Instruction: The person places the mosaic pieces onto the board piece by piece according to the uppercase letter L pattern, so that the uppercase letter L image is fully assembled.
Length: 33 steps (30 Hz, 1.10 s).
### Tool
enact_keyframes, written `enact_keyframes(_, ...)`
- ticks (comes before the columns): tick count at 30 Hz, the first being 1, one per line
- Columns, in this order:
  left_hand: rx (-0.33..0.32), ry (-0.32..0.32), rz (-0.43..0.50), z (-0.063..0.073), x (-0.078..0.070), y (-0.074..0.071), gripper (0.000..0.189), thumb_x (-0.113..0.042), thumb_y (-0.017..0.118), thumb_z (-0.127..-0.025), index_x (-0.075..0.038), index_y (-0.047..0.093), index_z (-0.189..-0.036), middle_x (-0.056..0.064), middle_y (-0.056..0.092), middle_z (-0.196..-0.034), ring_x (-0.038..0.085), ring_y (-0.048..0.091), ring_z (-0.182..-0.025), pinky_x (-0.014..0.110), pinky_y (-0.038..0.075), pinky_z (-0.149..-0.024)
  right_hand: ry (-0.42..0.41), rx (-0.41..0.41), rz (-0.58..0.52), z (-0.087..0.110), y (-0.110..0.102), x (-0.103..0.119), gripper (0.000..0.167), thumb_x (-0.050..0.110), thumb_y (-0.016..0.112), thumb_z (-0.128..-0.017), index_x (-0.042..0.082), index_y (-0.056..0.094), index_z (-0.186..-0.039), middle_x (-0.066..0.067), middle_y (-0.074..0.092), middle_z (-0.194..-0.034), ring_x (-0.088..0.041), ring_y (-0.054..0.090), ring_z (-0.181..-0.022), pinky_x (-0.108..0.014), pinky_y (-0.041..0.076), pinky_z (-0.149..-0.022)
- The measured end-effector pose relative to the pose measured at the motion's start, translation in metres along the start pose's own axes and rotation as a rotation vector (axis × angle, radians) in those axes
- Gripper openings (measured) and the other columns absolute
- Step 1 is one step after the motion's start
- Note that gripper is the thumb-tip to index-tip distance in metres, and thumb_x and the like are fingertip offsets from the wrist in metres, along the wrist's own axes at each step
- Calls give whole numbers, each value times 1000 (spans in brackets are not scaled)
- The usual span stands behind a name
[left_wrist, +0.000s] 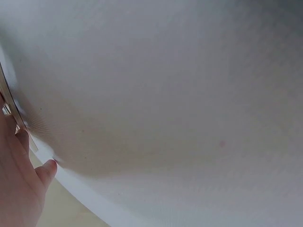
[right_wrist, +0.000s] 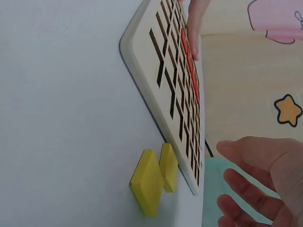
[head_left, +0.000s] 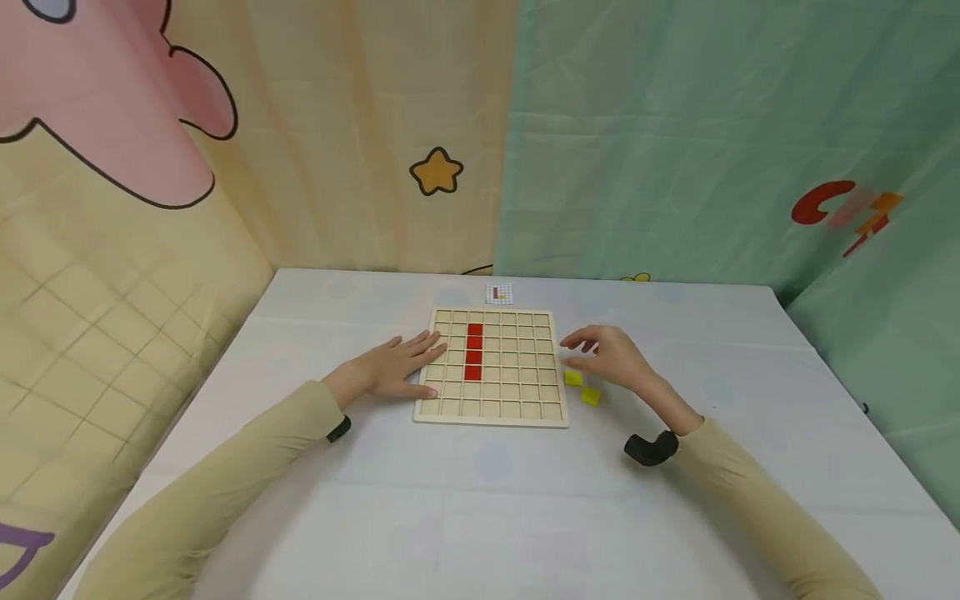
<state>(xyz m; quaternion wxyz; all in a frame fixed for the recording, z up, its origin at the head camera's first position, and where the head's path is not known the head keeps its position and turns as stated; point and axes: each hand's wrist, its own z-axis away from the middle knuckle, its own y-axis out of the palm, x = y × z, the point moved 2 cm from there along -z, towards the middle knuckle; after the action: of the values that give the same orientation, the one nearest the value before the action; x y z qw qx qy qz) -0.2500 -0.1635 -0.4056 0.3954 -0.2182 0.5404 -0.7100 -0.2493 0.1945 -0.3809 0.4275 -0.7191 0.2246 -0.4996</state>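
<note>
A wooden grid board (head_left: 517,402) lies flat on the table, with several red square tiles (head_left: 474,343) lined up in one of its columns. On the board's left edge rests my left hand (head_left: 390,367), fingers spread and straight. My right hand (head_left: 611,357) is just beyond the board's right side, its fingers loosely bent with nothing between them. Two yellow square tiles, one (head_left: 573,377) beside the board's edge and the other (head_left: 591,396) slightly nearer to me, lie below that hand. In the right wrist view both yellow tiles (right_wrist: 147,182) sit close to the board.
Behind the board lies a small printed pattern card (head_left: 498,293) on the white tablecloth (head_left: 480,517). Patterned curtains (head_left: 375,125) hang along the far side and both flanks of the table. Each wrist wears a black device (head_left: 651,449).
</note>
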Motion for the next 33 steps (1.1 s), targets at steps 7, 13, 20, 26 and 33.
enact_keyframes(7,1,0,12,2,-1,-2,89,-65,45,-91,-20,7,-156,6,0,-164,28,2,-151,57,10,-119,15,34,-7,12,2,-14,28,21,77,-81,9,73,-106,-7,73,-103,-20,63,-86,-33,52,-74)
enact_keyframes(13,-7,0,-2,0,0,-1,88,-66,44,-91,-21,6,-156,5,0,-164,26,2,-151,56,11,-119,35,66,6,16,7,-25,29,22,79,-78,8,74,-103,-7,73,-97,-17,60,-81,-27,48,-69)
enact_keyframes(20,-6,4,2,0,1,-1,89,-66,45,-91,-20,6,-156,6,-1,-164,26,1,-151,57,10,-119,56,81,17,18,13,-30,29,23,79,-78,8,75,-102,-5,73,-95,-16,58,-81,-27,47,-71)
enact_keyframes(26,2,0,4,0,0,-1,89,-66,44,-91,-20,6,-156,6,-1,-164,27,1,-151,57,11,-119,75,81,15,17,14,-27,26,24,78,-79,8,75,-101,-4,73,-94,-16,58,-80,-26,46,-70)
enact_keyframes(33,-4,0,6,0,-1,-1,89,-66,44,-91,-20,7,-156,5,0,-164,27,2,-151,57,11,-119,84,108,51,18,11,-27,28,22,78,-79,7,74,-102,-5,74,-97,-16,58,-81,-28,47,-72)
